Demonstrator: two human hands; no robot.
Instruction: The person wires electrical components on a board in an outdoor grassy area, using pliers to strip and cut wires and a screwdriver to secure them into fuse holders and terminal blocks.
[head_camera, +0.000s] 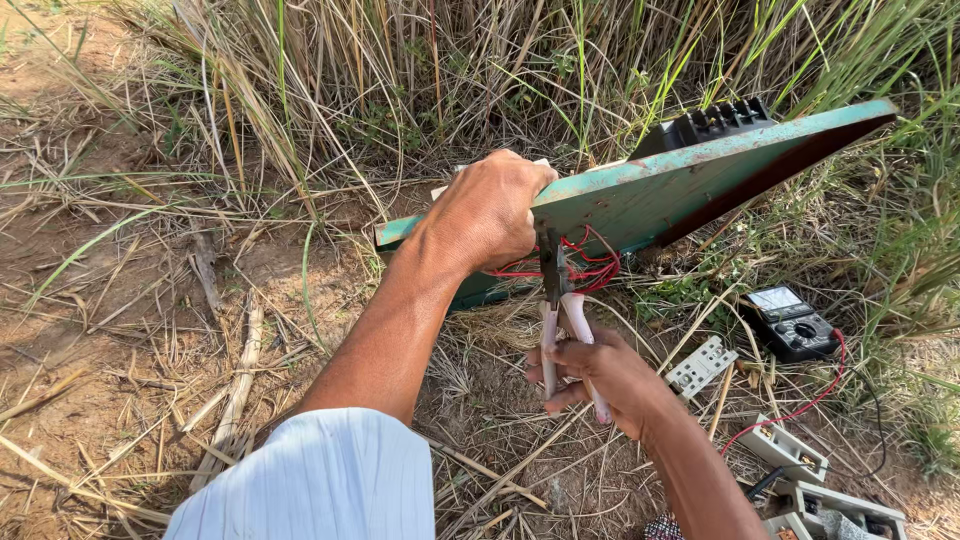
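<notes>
A teal painted board (650, 190) is tilted up off the ground, and my left hand (490, 210) grips its near edge. Red wires (585, 270) hang in loops from the board's underside. My right hand (595, 375) holds pliers (558, 310) with pale pink handles; their dark jaws reach up into the red wires under the board. A black ribbed part (720, 120) sits on top of the board near its far end.
A black multimeter (795, 320) with a red lead (800, 405) lies on the dry grass at right. A white terminal block (702, 366) and grey boxes (800, 470) lie near it. Tall grass stands behind the board; bare dirt and straw spread left.
</notes>
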